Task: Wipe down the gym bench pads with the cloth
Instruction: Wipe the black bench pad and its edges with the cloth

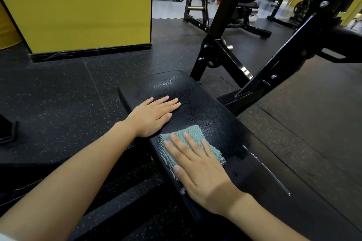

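Note:
A black padded gym bench pad (205,103) runs from the centre of the view toward the lower right, its far half streaked with wet wipe marks. My left hand (152,116) lies flat on the pad's left side with straight fingers. A folded teal cloth (193,133) sits on the pad just nearer to me. My right hand (197,166) presses flat on the cloth with fingers spread, covering its near part.
The bench's black steel frame (260,76) rises to the right and behind the pad. Speckled black rubber flooring (68,103) surrounds the bench. A yellow wall column (82,6) stands at the back left. More gym machines (244,6) fill the background.

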Motion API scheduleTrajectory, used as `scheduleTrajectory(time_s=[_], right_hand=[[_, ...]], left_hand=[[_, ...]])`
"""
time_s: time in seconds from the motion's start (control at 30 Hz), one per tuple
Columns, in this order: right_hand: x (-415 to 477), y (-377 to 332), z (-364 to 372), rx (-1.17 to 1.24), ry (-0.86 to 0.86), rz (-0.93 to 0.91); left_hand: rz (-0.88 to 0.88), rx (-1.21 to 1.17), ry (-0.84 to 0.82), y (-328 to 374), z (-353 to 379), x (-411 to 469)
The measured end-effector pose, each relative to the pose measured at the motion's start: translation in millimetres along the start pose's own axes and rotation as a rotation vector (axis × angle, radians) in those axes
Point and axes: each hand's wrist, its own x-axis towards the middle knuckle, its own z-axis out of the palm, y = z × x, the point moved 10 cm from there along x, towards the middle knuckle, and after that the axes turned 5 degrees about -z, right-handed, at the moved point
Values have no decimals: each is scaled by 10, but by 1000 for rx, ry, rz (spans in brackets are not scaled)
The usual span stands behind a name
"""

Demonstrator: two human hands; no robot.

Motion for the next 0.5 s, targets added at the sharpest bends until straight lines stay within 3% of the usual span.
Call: scheduleTrajectory(time_s=[0.23,0.5], right_hand=[[-50,364,-100,-59,-5,34],[-90,1289,-376,-14,77,322]], left_hand=[[-3,-11,1,10,-13,-12],[4,-25,-9,14,-5,-14]])
